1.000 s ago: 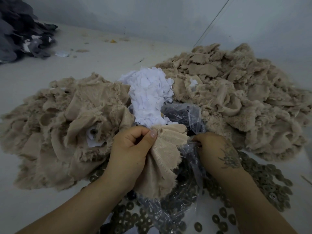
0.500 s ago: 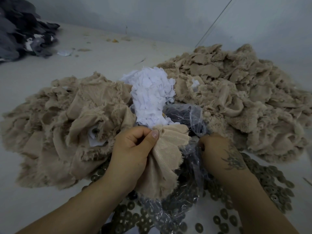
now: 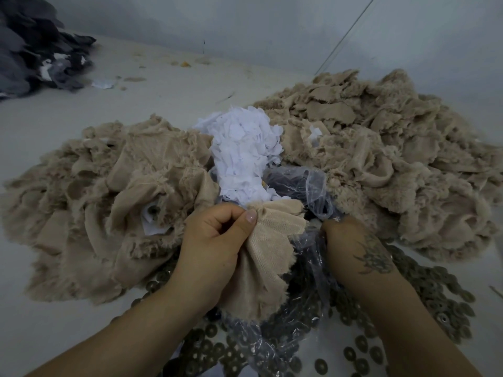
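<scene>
Two hands work close together in the head view, over a crumpled clear plastic bag [image 3: 315,183]. The left hand [image 3: 215,248] is curled into a fist round a gathered bunch of beige fabric pieces [image 3: 269,257], its thumb pressed across the top of the bunch against the forefinger. The frayed cloth fans out to the right of that hand and hangs down beside its wrist, in front of the bag. The right hand [image 3: 351,243], with a dark tattoo on its back, lies just right of the bunch with its knuckles up. Its fingers dip down into the folds of the plastic and are hidden there, so whether they pinch anything cannot be told. Straight beyond the left hand's knuckles rises a heap of white cut scraps [image 3: 245,151], touching the bag's open mouth. To the left of the left hand spreads a left beige heap [image 3: 109,191] of ragged cloth, and beyond and to the right of the right hand lies a larger right beige heap [image 3: 381,148]. Under both forearms and out past the right wrist, many dark round discs [image 3: 441,292] with holes in their middles are scattered on the pale floor [image 3: 163,88]. Far off beyond the left hand, at the upper left, sits a dark grey cloth pile [image 3: 32,53].
</scene>
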Available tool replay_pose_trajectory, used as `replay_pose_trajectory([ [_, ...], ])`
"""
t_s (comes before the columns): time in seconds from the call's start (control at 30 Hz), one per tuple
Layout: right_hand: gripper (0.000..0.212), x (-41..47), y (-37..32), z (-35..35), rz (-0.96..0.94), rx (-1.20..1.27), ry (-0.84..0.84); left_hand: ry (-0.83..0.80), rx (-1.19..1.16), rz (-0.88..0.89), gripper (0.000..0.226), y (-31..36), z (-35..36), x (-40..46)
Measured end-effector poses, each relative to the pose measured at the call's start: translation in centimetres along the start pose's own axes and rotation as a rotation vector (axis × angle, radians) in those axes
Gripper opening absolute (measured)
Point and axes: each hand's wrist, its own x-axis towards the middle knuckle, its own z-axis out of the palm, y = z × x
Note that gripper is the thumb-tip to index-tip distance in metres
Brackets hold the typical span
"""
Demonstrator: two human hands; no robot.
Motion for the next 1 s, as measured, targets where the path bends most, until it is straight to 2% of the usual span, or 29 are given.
replay_pose_trajectory([
  [0.07, 0.013, 0.2, -0.1, 0.2, 0.026, 0.089, 0.074, -0.004, 0.002, 0.002, 0.029, 0.0, 0.0, 0.0],
  [0.1, 0.012, 0.3, 0.0, 0.2, 0.042, 0.137, 0.075, -0.007, 0.004, 0.005, 0.029, 0.0, 0.0, 0.0],
  [0.27, 0.013, 0.4, 0.4, -0.6, 0.035, 0.066, 0.040, -0.005, 0.020, 0.015, 0.030, 0.1, 0.0, -0.1],
  [0.53, 0.019, -1.2, -0.3, -3.8, 0.117, 0.218, 0.043, -0.002, 0.011, 0.013, 0.033, 0.3, 0.0, -0.2],
  [0.57, 0.017, -1.5, -0.1, -4.1, 0.109, 0.268, 0.082, -0.003, 0.013, 0.016, 0.032, 0.3, -0.1, -0.2],
  [0.67, 0.015, -2.6, 0.0, -5.0, 0.061, 0.426, 0.449, -0.009, 0.017, 0.025, 0.032, 0.3, -0.1, -0.2],
  [0.7, 0.014, -3.1, -0.3, -5.4, 0.024, 0.494, 0.505, -0.008, 0.017, 0.028, 0.032, 0.3, -0.1, -0.2],
  [0.73, 0.015, -3.4, -0.8, -5.7, -0.003, 0.575, 0.470, -0.005, 0.013, 0.031, 0.032, 0.4, -0.1, -0.2],
  [0.83, 0.022, -4.3, -2.7, -5.5, -0.059, 0.850, 0.107, -0.004, -0.009, 0.048, 0.027, 0.6, 0.2, -0.3],
  [0.87, 0.022, -4.5, -3.2, -5.3, -0.087, 0.950, 0.041, -0.008, -0.015, 0.053, 0.025, 0.6, 0.3, -0.3],
  [1.0, 0.039, -5.1, -4.0, -5.0, -0.174, 1.286, 0.018, 0.009, 0.018, 0.064, 0.026, 0.9, 0.5, -0.5],
])
